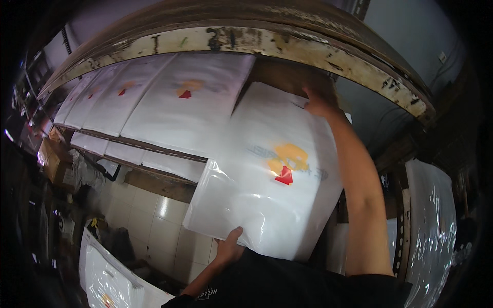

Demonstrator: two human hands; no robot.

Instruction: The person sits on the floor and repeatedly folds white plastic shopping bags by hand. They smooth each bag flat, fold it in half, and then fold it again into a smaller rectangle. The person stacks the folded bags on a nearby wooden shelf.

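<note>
A broad stack of glossy white plastic bags [246,195], printed with a yellow and red motif, lies tilted in front of me. Its far end reaches in over a shelf, while the near end overhangs close to my body. At the near edge, my left hand [231,249] is closed on it, thumb on top and fingers underneath. My right hand [319,102] stretches to the far right corner and grips the edge there, though its fingers are partly hidden. Similar printed white stacks [177,108] overlap in a row on the shelf to the left.
A worn board edge [231,40] of an upper shelf runs above the stacks. A perforated metal shelf edge [138,146] lies below them. More plastic-wrapped stacks stand at the right [429,220] and lower left [110,280]. A cardboard box [54,159] sits far left, above tiled floor [154,220].
</note>
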